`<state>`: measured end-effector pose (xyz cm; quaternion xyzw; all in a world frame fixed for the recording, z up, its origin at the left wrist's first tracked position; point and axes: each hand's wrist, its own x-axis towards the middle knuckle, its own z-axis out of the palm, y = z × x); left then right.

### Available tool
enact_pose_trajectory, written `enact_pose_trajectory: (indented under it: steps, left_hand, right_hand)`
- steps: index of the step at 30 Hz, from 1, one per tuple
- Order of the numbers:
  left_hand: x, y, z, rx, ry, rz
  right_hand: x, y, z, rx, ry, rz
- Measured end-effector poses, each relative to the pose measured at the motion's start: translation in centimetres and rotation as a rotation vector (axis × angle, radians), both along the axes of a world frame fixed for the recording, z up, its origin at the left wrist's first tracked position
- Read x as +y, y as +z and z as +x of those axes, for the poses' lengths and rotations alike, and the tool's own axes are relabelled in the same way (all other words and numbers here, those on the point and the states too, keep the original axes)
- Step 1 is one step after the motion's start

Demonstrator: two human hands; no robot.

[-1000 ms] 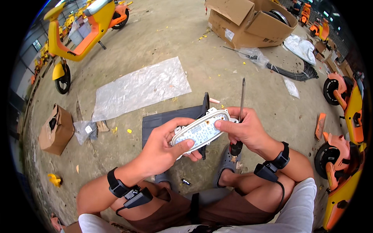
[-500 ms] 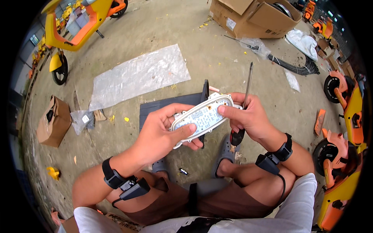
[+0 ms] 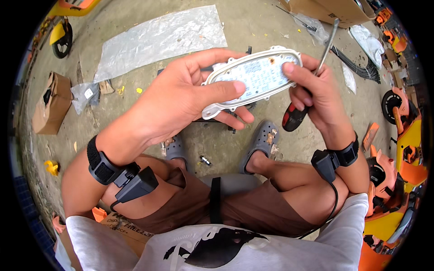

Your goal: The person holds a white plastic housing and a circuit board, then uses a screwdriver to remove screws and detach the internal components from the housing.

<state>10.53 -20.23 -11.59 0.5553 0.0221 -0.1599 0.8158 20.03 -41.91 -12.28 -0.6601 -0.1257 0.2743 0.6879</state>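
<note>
An elongated white oval housing [image 3: 260, 76], with a pale blue-white circuit board inside and small screw lugs round its rim, is held up between both hands. My left hand [image 3: 187, 88] grips its left end, thumb on the board and fingers beneath. My right hand [image 3: 320, 86] pinches the other end with the thumb over the edge. That same hand also keeps a screwdriver [image 3: 294, 118] with a red and black handle, its long metal shaft slanting up and away. Behind the housing lies a dark flat piece, mostly hidden.
A clear plastic sheet [image 3: 162, 38] lies on the concrete floor ahead. An open cardboard box [image 3: 53, 106] stands at the left and a larger carton [image 3: 332, 11] at the far right. Black cables [image 3: 357, 67] and yellow-orange scooters [image 3: 409, 135] are on the right. A small dark item [image 3: 205, 160] lies between my feet.
Both hands have lifted the housing closer and slightly to the right, with the screwdriver moving along. The view has tilted down, so the floor things sit higher in the picture.
</note>
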Motion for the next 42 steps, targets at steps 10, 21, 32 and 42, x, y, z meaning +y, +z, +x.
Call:
enact_pose_trajectory:
  steps: [10, 21, 32, 42]
  left_hand:
    - [0.4, 1.3, 0.6, 0.021, 0.045, 0.130]
    - [0.0, 1.3, 1.2, 0.172, -0.089, 0.163]
    - [0.5, 1.5, 0.4, 0.107, 0.219, 0.163]
    - [4.2, 0.7, -1.3, 0.189, 0.448, 0.124]
  right_hand:
    - [1.2, 1.3, 0.7, 0.002, 0.052, -0.001]
    - [0.8, 0.1, 0.9, 0.169, 0.112, -0.003]
    - [-2.4, 2.2, 5.8, 0.058, -0.243, 0.277]
    - [-16.8, 5.1, 4.4, 0.309, -0.230, 1.082]
